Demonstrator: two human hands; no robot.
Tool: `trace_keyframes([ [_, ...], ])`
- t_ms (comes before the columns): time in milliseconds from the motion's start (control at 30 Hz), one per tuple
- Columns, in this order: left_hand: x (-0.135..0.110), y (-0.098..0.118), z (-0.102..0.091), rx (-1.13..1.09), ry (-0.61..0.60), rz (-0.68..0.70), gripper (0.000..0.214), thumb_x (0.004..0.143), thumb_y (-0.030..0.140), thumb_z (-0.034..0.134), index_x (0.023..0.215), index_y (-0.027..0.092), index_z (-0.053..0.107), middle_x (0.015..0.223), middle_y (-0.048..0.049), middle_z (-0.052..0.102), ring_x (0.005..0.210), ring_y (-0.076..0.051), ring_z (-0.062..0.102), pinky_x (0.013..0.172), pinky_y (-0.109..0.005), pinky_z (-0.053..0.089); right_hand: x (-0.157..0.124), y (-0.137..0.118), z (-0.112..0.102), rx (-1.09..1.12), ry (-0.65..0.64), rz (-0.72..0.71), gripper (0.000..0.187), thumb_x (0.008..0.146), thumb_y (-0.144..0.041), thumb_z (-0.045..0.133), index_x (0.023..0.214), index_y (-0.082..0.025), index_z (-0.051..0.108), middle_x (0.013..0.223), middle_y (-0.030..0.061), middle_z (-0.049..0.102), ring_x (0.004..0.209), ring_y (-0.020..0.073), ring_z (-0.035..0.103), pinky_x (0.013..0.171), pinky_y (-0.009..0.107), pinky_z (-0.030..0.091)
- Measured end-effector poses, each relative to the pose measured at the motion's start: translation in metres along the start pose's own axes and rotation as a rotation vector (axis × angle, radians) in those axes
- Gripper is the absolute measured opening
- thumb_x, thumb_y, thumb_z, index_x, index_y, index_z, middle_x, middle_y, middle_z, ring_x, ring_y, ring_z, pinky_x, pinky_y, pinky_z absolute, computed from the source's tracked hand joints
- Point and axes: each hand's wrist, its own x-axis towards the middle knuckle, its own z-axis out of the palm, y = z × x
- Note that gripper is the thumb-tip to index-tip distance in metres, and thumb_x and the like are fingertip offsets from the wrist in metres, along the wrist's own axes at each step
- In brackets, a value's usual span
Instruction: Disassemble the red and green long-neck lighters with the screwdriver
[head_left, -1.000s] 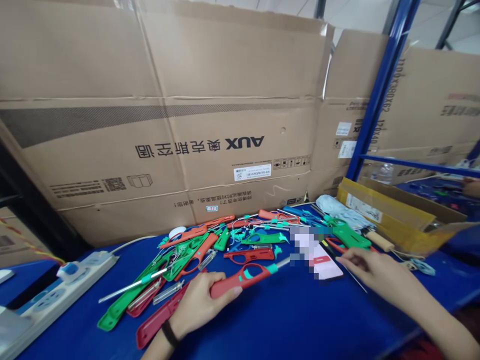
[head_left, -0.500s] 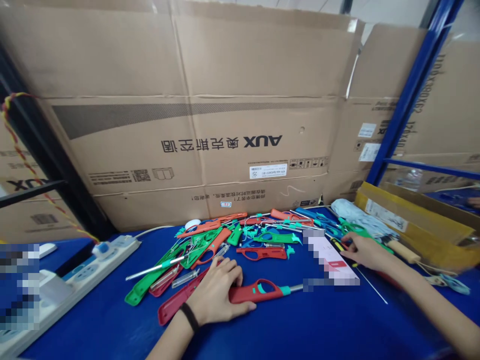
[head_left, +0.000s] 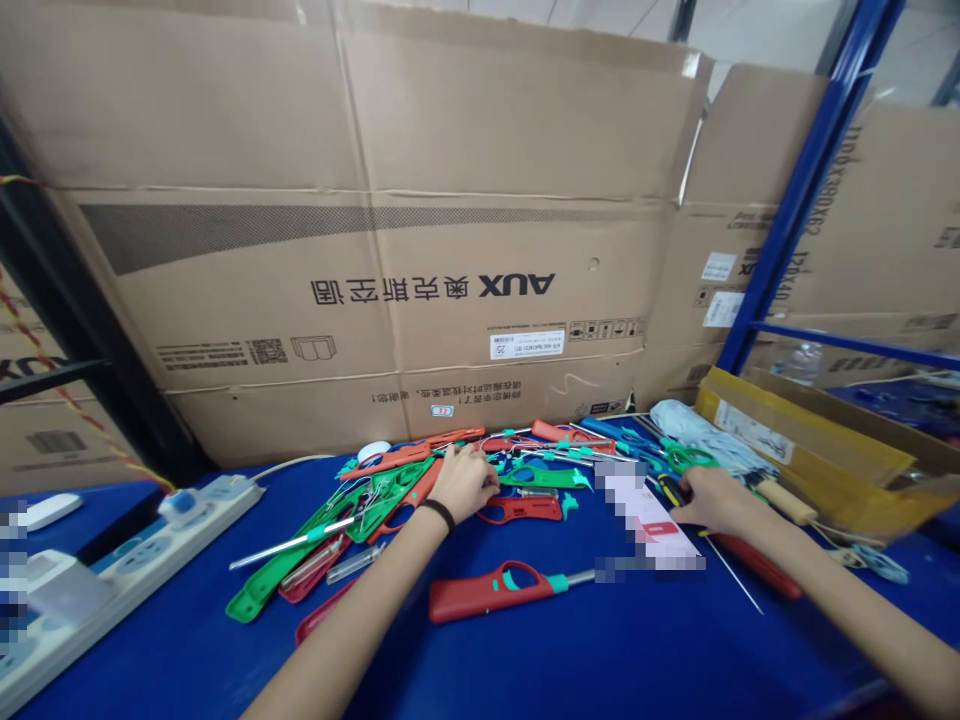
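My left hand (head_left: 463, 482) is over the heap of lighter parts, its fingers bent down and their tips hidden; whether they grip anything does not show. Under it and around it lie an orange handle shell (head_left: 424, 480), green shells (head_left: 394, 490) and a red-orange shell (head_left: 529, 509). A red gas lighter (head_left: 480, 592) with a green trigger and metal tube lies on the blue table in front. My right hand (head_left: 716, 503) is closed on a screwdriver (head_left: 670, 489) with a yellow and black handle, its thin shaft pointing toward me. Another red lighter body (head_left: 765, 567) lies partly under that hand.
A phone (head_left: 651, 515), partly pixelated, lies left of my right hand. Light blue gloves (head_left: 709, 435) and a yellow-taped carton (head_left: 810, 450) stand at the right. A power strip (head_left: 127, 575) runs along the left. Large cardboard (head_left: 420, 230) walls the back.
My left hand has left the red lighter and moved forward to the heap of parts. The lighter stays on the table. My right hand remains at the screwdriver, its fingers drawn closer around the handle.
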Motion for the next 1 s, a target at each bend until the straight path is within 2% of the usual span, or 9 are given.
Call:
trace_keyframes([
  [133, 0.012, -0.004, 0.002, 0.008, -0.079, 0.036, 0.028, 0.090, 0.029, 0.054, 0.115, 0.016, 0.055, 0.116, -0.0087, 0.057, 0.097, -0.021, 0.059, 0.082, -0.041, 0.051, -0.007, 0.004, -0.005, 0.032, 0.002, 0.002, 0.016, 0.059, -0.024, 0.066, 0.069, -0.019, 0.054, 0.068, 0.0072, 0.064, 0.065, 0.0248, 0.062, 0.052, 0.027, 0.037],
  [300, 0.012, -0.006, 0.007, -0.053, -0.113, 0.051, 0.030, 0.091, 0.030, 0.054, 0.118, 0.016, 0.053, 0.118, -0.0087, 0.056, 0.097, -0.021, 0.060, 0.081, -0.041, 0.052, -0.021, 0.001, -0.023, 0.123, 0.008, 0.008, 0.023, 0.061, -0.025, 0.065, 0.078, -0.020, 0.051, 0.065, 0.0037, 0.063, 0.061, 0.0224, 0.061, 0.052, 0.027, 0.038],
  [367, 0.011, -0.005, 0.007, -0.109, -0.097, 0.039, 0.028, 0.090, 0.029, 0.055, 0.115, 0.016, 0.055, 0.116, -0.0087, 0.057, 0.098, -0.022, 0.059, 0.082, -0.042, 0.051, -0.028, -0.004, -0.036, 0.141, 0.038, -0.013, 0.022, 0.063, -0.028, 0.063, 0.078, -0.021, 0.050, 0.059, 0.0013, 0.060, 0.057, 0.0214, 0.059, 0.050, 0.028, 0.037],
  [433, 0.010, -0.005, 0.005, -0.192, -0.061, 0.016, 0.018, 0.089, 0.026, 0.055, 0.102, 0.014, 0.060, 0.106, -0.0087, 0.062, 0.099, -0.023, 0.059, 0.085, -0.043, 0.049, -0.037, -0.012, -0.052, 0.211, 0.166, -0.048, 0.027, 0.061, -0.031, 0.065, 0.081, -0.021, 0.049, 0.063, 0.0010, 0.059, 0.058, 0.0205, 0.059, 0.052, 0.028, 0.039],
  [533, 0.003, -0.004, 0.000, -0.371, -0.003, -0.019, 0.013, 0.088, 0.024, 0.051, 0.083, 0.015, 0.060, 0.088, -0.0075, 0.067, 0.089, -0.021, 0.062, 0.082, -0.037, 0.049, -0.052, -0.034, -0.071, 0.394, 0.268, -0.161, 0.031, 0.059, -0.031, 0.065, 0.085, -0.022, 0.049, 0.062, -0.0010, 0.057, 0.057, 0.0173, 0.056, 0.054, 0.027, 0.043],
  [633, -0.013, -0.002, -0.005, -0.565, 0.028, -0.047, 0.017, 0.086, 0.029, 0.049, 0.080, 0.015, 0.057, 0.080, -0.0063, 0.069, 0.074, -0.017, 0.065, 0.071, -0.030, 0.052, -0.064, -0.070, -0.081, 0.640, 0.227, -0.287, 0.033, 0.064, -0.036, 0.062, 0.091, -0.022, 0.049, 0.066, -0.0001, 0.058, 0.053, 0.0146, 0.052, 0.049, 0.025, 0.042],
  [833, -0.066, 0.002, -0.010, -0.787, 0.031, -0.131, 0.025, 0.081, 0.035, 0.056, 0.086, 0.012, 0.061, 0.080, -0.0084, 0.071, 0.075, -0.018, 0.066, 0.072, -0.029, 0.052, -0.054, -0.143, -0.066, 0.947, 0.143, -0.476, 0.030, 0.067, -0.031, 0.063, 0.093, -0.022, 0.050, 0.086, 0.0019, 0.061, 0.056, 0.0107, 0.050, 0.048, 0.022, 0.040],
  [933, -0.092, 0.005, -0.012, -0.818, -0.015, -0.166, 0.027, 0.082, 0.035, 0.058, 0.093, 0.012, 0.067, 0.084, -0.0085, 0.072, 0.077, -0.019, 0.066, 0.071, -0.029, 0.052, -0.044, -0.163, -0.050, 1.020, 0.101, -0.508, 0.030, 0.072, -0.028, 0.059, 0.100, -0.021, 0.049, 0.086, 0.0022, 0.061, 0.067, 0.0145, 0.054, 0.053, 0.023, 0.042],
  [1000, -0.106, 0.006, -0.014, -0.822, -0.050, -0.206, 0.026, 0.083, 0.035, 0.057, 0.090, 0.014, 0.070, 0.087, -0.0079, 0.073, 0.081, -0.019, 0.066, 0.074, -0.029, 0.051, -0.044, -0.171, -0.043, 0.982, 0.113, -0.566, 0.021, 0.077, -0.025, 0.052, 0.098, -0.021, 0.050, 0.087, 0.0023, 0.059, 0.074, 0.0158, 0.055, 0.061, 0.025, 0.043],
])
